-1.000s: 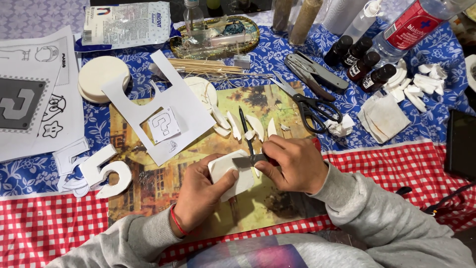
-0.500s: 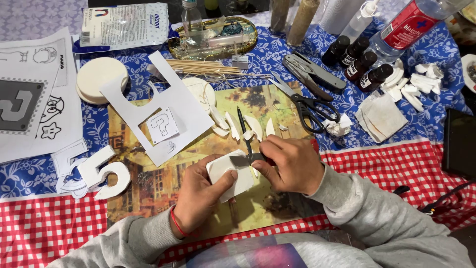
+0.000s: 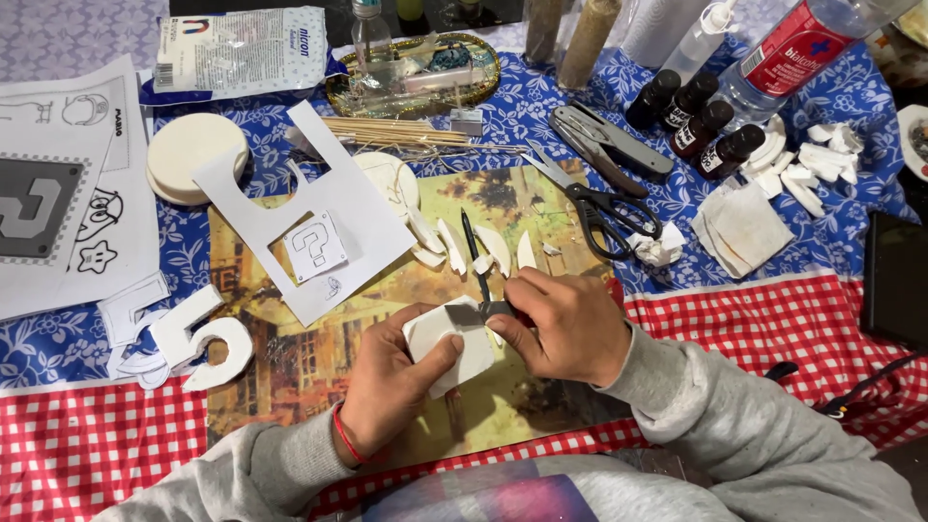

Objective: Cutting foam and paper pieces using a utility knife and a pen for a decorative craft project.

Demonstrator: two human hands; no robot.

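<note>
My left hand (image 3: 391, 382) grips a small white foam block (image 3: 454, 343) against a picture board (image 3: 290, 387) that lies on the table. My right hand (image 3: 561, 324) is closed on a craft knife (image 3: 476, 314), and its blade lies across the top of the block. Several curved white offcuts (image 3: 488, 249) lie just beyond the block, beside a thin dark tool (image 3: 472, 246). A white paper stencil with a question-mark square (image 3: 314, 246) lies on the board to the left.
Black-handled scissors (image 3: 599, 208) and grey pliers (image 3: 609, 145) lie at right, near small dark bottles (image 3: 691, 121). Wooden skewers (image 3: 391, 130), a round foam disc (image 3: 188, 155), printed sheets (image 3: 58, 193) and a white cut-out number (image 3: 198, 338) are at left. A dark phone (image 3: 894, 280) sits far right.
The hands have held their place on the block; the knife has shifted only slightly along its top edge.
</note>
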